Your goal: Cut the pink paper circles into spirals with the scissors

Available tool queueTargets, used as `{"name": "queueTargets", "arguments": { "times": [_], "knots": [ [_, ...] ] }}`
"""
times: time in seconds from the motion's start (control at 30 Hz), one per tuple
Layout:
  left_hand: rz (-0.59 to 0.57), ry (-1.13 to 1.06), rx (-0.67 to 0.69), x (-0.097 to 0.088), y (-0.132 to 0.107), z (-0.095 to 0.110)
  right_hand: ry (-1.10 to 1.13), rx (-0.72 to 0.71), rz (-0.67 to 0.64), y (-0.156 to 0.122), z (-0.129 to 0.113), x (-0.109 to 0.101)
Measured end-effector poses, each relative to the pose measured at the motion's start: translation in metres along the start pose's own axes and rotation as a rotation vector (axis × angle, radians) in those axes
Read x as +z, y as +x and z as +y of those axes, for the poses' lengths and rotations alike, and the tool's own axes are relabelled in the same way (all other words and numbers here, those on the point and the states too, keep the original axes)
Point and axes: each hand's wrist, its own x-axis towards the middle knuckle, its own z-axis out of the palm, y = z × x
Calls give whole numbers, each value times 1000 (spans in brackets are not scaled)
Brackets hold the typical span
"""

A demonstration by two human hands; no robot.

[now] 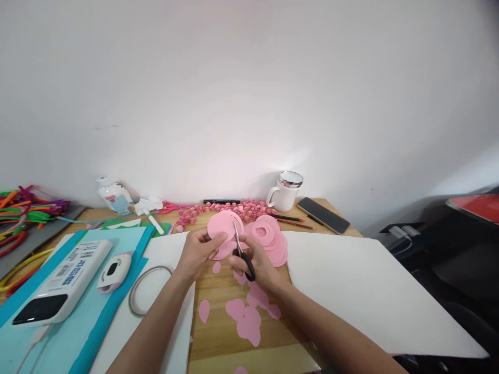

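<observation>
My left hand (200,253) pinches a round pink paper disc (220,224) between thumb and fingers, above the middle of the table. In my right hand (260,262) is a pair of scissors (245,262) with black handles, its blades pointing up and away at the disc's right part. Whether the blades are fully closed is hard to see. Just right of the disc lies a pile of pink spiral-cut paper circles (276,249). Pink paper scraps (248,323) are scattered on the wood below my hands.
Small rolled pink paper roses (249,209) lie along the wall. Behind stand a white mug (286,193) and a white bottle (115,196); a phone (323,215) and pencils (292,222) lie right. A power bank (64,280), tape ring (132,293) and pipe cleaners (29,210) are left. White boards (362,291) flank the wood.
</observation>
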Motion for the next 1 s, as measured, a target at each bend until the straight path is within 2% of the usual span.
{"name": "queueTargets", "arguments": {
  "times": [0.2,0.3,0.63,1.0],
  "knots": [
    [9,-26,19,0,-1,1,0,3,-16,0,3,-1],
    [-12,-59,-14,2,-1,1,3,3,-18,-1,2,0],
    [-58,8,-46,0,-1,-5,13,2,-28,-4,-13,4],
    [-51,-9,-41,0,-1,-6,-38,-43,-7,-2,-5,2]
  ]
}}
